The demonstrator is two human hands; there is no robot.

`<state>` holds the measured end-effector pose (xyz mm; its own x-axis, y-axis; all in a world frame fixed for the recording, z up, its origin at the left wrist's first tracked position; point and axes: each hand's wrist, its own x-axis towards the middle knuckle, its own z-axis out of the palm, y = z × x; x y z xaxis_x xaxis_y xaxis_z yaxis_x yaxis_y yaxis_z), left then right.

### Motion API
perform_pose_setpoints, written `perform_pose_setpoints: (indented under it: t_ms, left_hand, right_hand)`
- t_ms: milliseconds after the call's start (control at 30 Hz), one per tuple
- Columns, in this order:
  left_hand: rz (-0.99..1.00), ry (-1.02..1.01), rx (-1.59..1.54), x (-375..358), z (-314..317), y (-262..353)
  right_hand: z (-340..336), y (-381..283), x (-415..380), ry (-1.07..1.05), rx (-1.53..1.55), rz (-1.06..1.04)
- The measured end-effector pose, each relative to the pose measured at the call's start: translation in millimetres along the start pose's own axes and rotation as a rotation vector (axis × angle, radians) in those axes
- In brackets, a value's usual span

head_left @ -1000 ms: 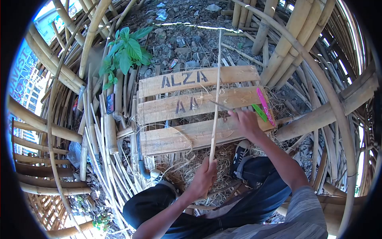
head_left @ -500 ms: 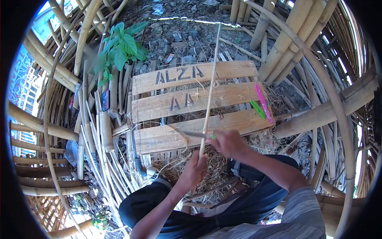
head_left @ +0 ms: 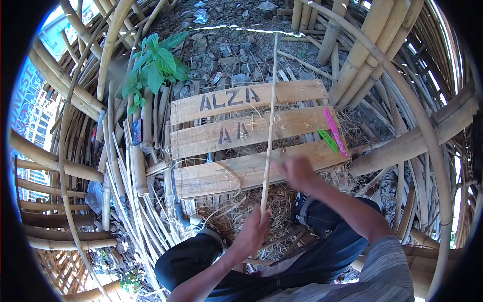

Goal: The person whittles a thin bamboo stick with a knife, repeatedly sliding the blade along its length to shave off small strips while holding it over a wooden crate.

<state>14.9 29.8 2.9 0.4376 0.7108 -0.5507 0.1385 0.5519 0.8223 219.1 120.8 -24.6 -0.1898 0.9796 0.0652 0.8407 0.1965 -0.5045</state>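
My left hand (head_left: 254,230) is closed around the lower end of a long, thin bamboo strip (head_left: 271,113). From my fist the strip slants up and away, across the wooden slats (head_left: 216,177) of a low crate top marked "ALZA". My right hand (head_left: 300,173) is closed on a knife, just right of the strip and over the nearest slat. Motion smears the knife, so its blade hardly shows. A thin curled shaving (head_left: 232,174) lies on the near slat. Loose shavings (head_left: 274,214) cover the ground between my legs.
A pink cutter (head_left: 335,132) and a green plastic piece (head_left: 328,140) lie at the slats' right end. A phone (head_left: 137,132) rests on bamboo at left, below a leafy plant (head_left: 158,63). Bamboo poles (head_left: 372,45) stand at the right. Cut strips (head_left: 133,201) lie at lower left.
My right hand with the knife has moved right, away from the strip. My left hand and the strip's lower end have shifted slightly down and right.
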Motion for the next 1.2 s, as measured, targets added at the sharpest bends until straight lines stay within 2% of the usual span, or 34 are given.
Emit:
perform_pose_setpoints:
  t_ms: [67, 100, 133, 167, 233, 300, 333, 367, 400, 433, 533, 567, 633, 667, 700, 767, 833, 900, 933, 967, 1033, 1067, 1100, 1167, 1200]
  left_hand:
    - [-0.011, -0.041, -0.049, -12, 11, 0]
    - [-0.022, -0.072, -0.099, -13, 13, 4]
    - [-0.101, -0.093, -0.182, -12, 11, 6]
    - [-0.096, -0.096, -0.183, -11, 9, 9]
    - [-0.074, -0.082, -0.141, -11, 2, 15]
    - [-0.043, -0.040, -0.034, -11, 0, 4]
    - [0.091, -0.033, 0.177, -15, -1, -5]
    - [0.218, -0.030, 0.387, -18, -2, -11]
    - [0.133, -0.027, 0.425, -26, 1, 2]
    - [0.132, -0.033, 0.427, -27, 2, 5]
    - [-0.021, -0.082, 0.123, -24, 1, 18]
    - [-0.013, -0.081, 0.124, -24, 1, 20]
    - [-0.159, -0.180, -0.063, -24, -3, 24]
    - [-0.133, -0.152, -0.056, -26, -1, 25]
    - [-0.130, -0.147, -0.052, -25, -1, 20]
    - [0.209, -0.038, 0.410, -31, 1, 2]
    - [0.191, -0.036, 0.366, -26, -2, 10]
    - [-0.043, -0.075, 0.162, -28, -3, 24]
    - [-0.119, -0.116, 0.043, -28, -5, 28]
    - [-0.110, -0.118, 0.056, -31, -5, 28]
    - [-0.027, -0.115, 0.186, -47, 2, 22]
    - [-0.031, -0.136, 0.077, -50, 4, 26]
    - [-0.011, -0.155, 0.097, -48, 2, 33]
    - [-0.204, -0.114, -0.121, -45, -3, 42]
    - [-0.227, -0.176, -0.182, -40, -11, 39]
  right_hand:
    - [-16, 47, 26, 0.241, -0.179, 0.038]
    - [-21, 44, 27, 0.254, -0.187, 0.041]
    - [-22, 38, 25, 0.153, -0.075, 0.083]
    - [-21, 32, 22, 0.050, 0.037, 0.120]
    - [-13, 8, 10, 0.018, -0.004, 0.062]
    - [-4, -7, 3, 0.126, -0.050, -0.333]
    - [-12, -4, 6, 0.031, -0.058, -0.359]
    - [-22, 10, 18, 0.029, -0.053, -0.357]
    - [-33, 28, 35, 0.046, -0.097, -0.133]
    - [-39, 38, 44, 0.067, -0.146, 0.090]
    - [-33, 34, 40, 0.188, -0.116, 0.098]
    - [-31, 30, 37, 0.193, -0.120, 0.094]
    - [-25, 13, 24, 0.162, -0.085, -0.099]
    - [-24, 11, 17, 0.195, -0.100, -0.218]
    - [-31, 24, 26, 0.200, -0.096, -0.222]
    - [-42, 55, 38, 0.292, -0.209, -0.115]
    - [-40, 50, 41, 0.283, -0.241, -0.064]
    - [-34, 42, 36, 0.335, -0.265, 0.008]
    - [-36, 34, 33, 0.203, -0.171, 0.024]
    - [-43, 43, 36, 0.219, -0.171, 0.025]
    - [-54, 71, 34, 0.289, -0.198, -0.143]
    - [-51, 78, 35, 0.340, -0.161, -0.180]
    - [-53, 75, 37, 0.369, -0.178, -0.172]
    - [-46, 60, 33, 0.389, -0.251, -0.140]
    - [-48, 50, 33, 0.318, -0.249, -0.049]
